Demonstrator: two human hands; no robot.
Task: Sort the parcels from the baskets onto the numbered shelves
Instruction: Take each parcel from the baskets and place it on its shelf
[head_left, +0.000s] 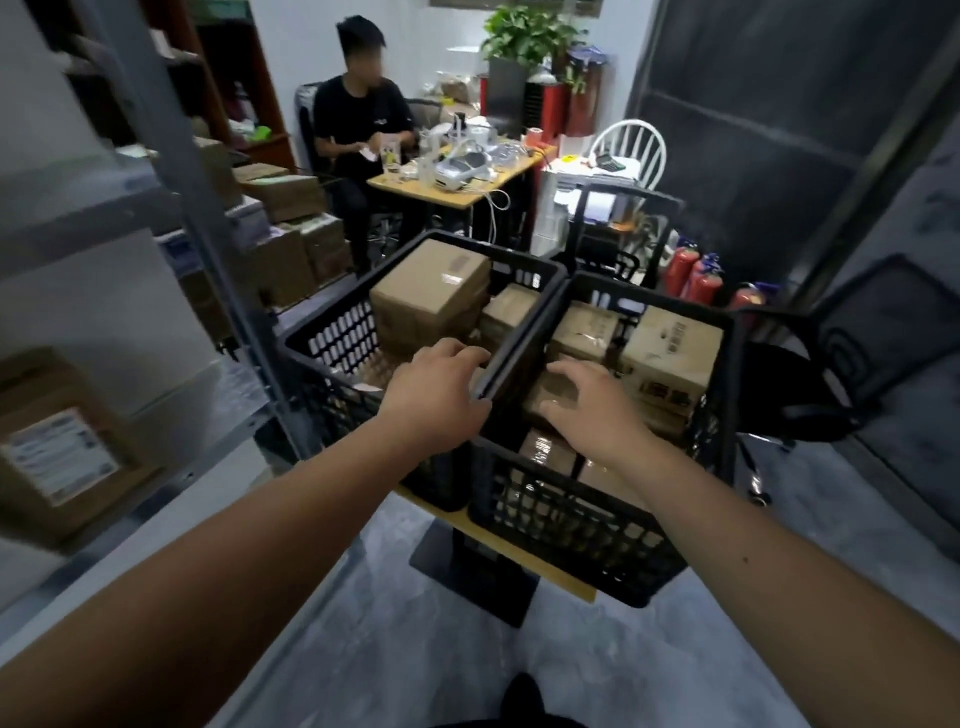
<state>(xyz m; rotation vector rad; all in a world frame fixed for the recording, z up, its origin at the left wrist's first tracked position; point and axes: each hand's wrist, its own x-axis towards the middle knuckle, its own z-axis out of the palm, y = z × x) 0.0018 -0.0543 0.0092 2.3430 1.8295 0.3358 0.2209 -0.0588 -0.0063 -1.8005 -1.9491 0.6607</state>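
Note:
Two black plastic baskets stand side by side on a small wooden table (524, 552). The left basket (332, 338) holds a large brown parcel (431, 291) and smaller ones. The right basket (582, 525) holds several brown parcels, among them a tall one (670, 348). My left hand (434, 387) hangs over the near corner of the left basket, fingers curled at the rim between the baskets, holding nothing. My right hand (592, 405) reaches into the right basket with fingers spread on a small brown parcel (553, 389). The grey metal shelves (218, 249) rise on the left.
A labelled parcel (62, 452) lies on the near left shelf, more boxes (291, 228) are stacked farther back. A seated person (358, 135) works at a cluttered desk (467, 176). Red fire extinguishers (696, 275) and a black chair (857, 353) stand at the right.

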